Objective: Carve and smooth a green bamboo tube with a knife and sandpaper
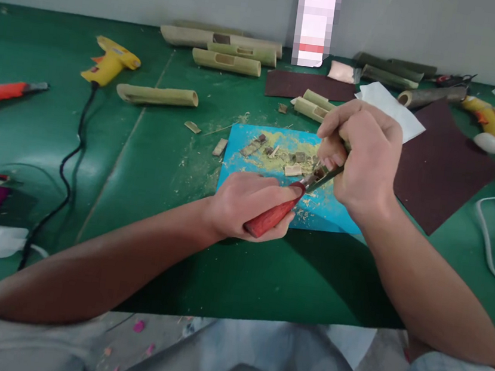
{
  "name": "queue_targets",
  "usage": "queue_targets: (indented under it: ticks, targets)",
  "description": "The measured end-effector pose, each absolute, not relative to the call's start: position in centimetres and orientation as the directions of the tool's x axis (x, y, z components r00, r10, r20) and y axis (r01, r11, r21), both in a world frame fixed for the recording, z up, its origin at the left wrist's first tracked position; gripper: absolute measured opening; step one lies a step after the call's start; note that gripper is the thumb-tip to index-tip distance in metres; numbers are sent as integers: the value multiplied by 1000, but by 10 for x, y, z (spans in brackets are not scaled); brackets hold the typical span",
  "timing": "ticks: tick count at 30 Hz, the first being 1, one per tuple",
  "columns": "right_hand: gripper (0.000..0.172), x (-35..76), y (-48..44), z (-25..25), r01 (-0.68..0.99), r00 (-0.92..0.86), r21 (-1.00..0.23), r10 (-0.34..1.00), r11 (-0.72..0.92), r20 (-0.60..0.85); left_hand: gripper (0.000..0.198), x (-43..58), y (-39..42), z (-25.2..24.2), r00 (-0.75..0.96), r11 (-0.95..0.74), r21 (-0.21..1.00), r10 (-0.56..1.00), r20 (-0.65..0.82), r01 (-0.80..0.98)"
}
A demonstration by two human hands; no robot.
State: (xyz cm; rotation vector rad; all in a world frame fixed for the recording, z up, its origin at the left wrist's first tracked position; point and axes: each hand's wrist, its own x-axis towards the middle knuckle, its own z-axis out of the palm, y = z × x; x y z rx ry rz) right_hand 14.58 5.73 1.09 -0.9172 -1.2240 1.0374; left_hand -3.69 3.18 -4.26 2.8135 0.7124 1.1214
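Red-handled tool [270,217] held above the near part of a blue sheet [334,213], handle slanting down toward the left; left hand [243,200] wrapped firmly around it. Right hand [367,146] curled, gripping a dark narrow piece [327,177] close to the tool's metal end; from where I stand, cannot tell whether they touch. Sheet strewn with chips [293,170] and dust. Around it, on the green desk [164,163]: cut bamboo tubes [226,62] behind, yellow glue gun [111,64] left, dark brown sheet [443,167] right.

Light dim-ish, diffuse; soft sheen on the flat, glossy green tabletop [18,139] at frame L, dark shadow btwn the person's bare forearms [144,251]. Tall white-pink rectangular patch [315,22] up top pixelated; edges softer, w/ wide-angle stretch
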Motion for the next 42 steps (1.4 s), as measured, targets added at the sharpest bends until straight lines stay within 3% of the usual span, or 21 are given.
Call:
queue_targets:
  ticks: [8,14,17,21,24,28,31,37,40,42]
  targets:
    - [23,150,62,4,-123,49,-948,956,294,290,24,-35,43,-49,649,-886,184,440,620,425]
    - [23,151,61,2,-175,62,-922,938,346,341,28,-35,39,-36,603,-916,235,392,695,324]
    - [23,150,61,2,-207,43,-920,943,333,331,24,-37,31,-25,510,-857,425,516,689,292]
    - [22,153,62,4,-190,-9,-939,956,288,295,20,-36,29,-18,309,-622,725,780,544,297]
    - [18,155,62,6,-179,-126,-948,950,262,287,28,-34,36,-18,211,-525,809,850,483,264]
    - [20,156,63,11,-260,-248,-940,926,219,284,25,-36,44,-17,282,-530,781,845,454,330]
    - [22,156,63,12,-275,-293,-944,919,182,263,17,-39,44,-14,240,-526,746,851,467,410]
    - [19,158,65,11,-293,-358,-934,882,204,305,8,-45,47,-5,389,-683,469,717,579,560]
    - [18,160,66,11,-286,-380,-938,875,196,299,11,-47,49,3,431,-654,479,752,499,586]
    - [19,161,67,10,-315,-398,-931,864,185,307,20,-47,47,11,450,-568,534,823,347,627]
